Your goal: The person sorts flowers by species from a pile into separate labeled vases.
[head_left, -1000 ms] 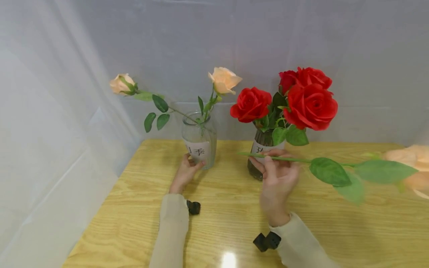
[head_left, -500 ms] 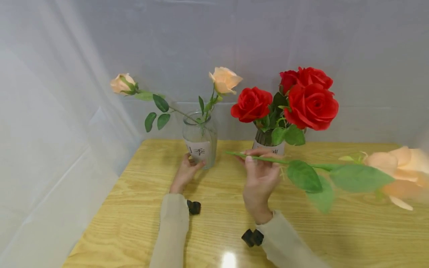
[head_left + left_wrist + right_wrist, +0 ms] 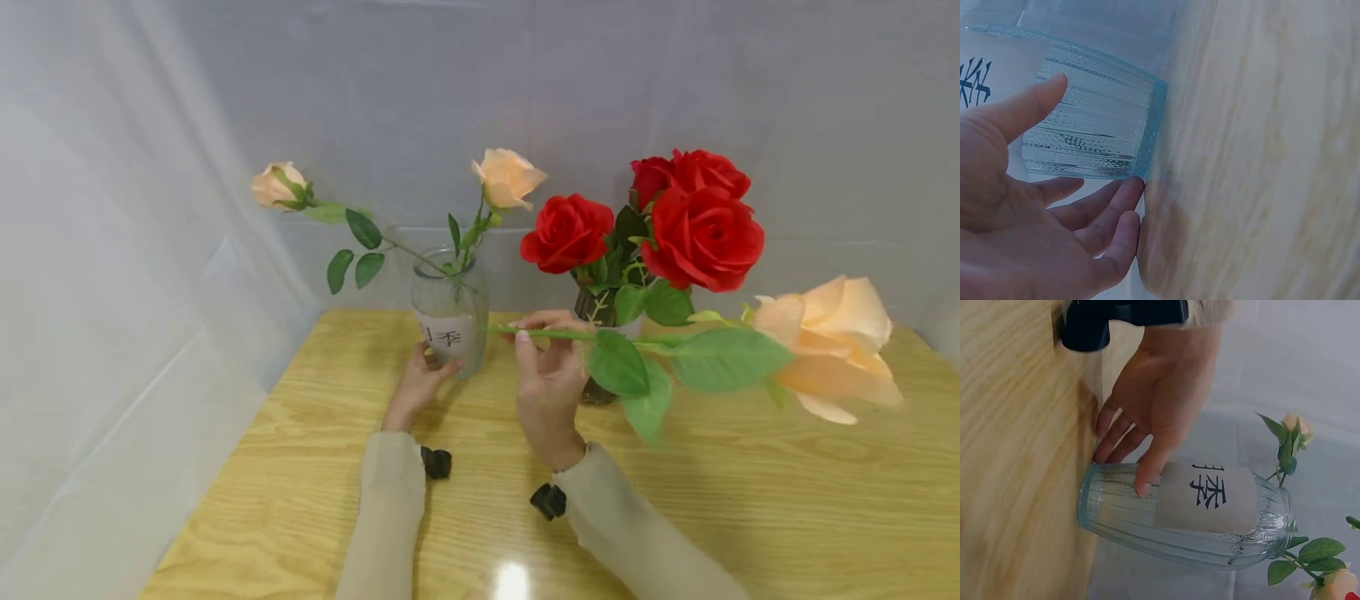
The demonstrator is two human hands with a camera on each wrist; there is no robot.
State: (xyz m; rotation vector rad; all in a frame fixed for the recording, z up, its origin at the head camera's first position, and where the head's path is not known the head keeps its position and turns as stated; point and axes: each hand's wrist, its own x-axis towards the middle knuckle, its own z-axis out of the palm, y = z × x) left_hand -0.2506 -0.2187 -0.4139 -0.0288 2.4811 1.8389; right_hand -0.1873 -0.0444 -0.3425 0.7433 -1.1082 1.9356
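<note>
My left hand holds the lower side of a clear ribbed glass vase, thumb across its front and fingers at its left side. The vase stands upright and wears a white paper label with dark characters. Two peach roses lean out of its mouth to either side. Between thumb and fingertips, my right hand pinches the stem of another peach rose near its cut end. That rose lies sideways in the air, bloom to the right, stem end close to the vase's right side.
Several red roses fill a dark glass vase behind my right hand, partly hidden by it and the leaves. Both vases stand on a wooden table. A pale sheet hangs behind and to the left.
My right hand has carried the peach rose left and slightly up, towards the clear vase, bringing the whole bloom into view. The left hand has stayed on the vase.
</note>
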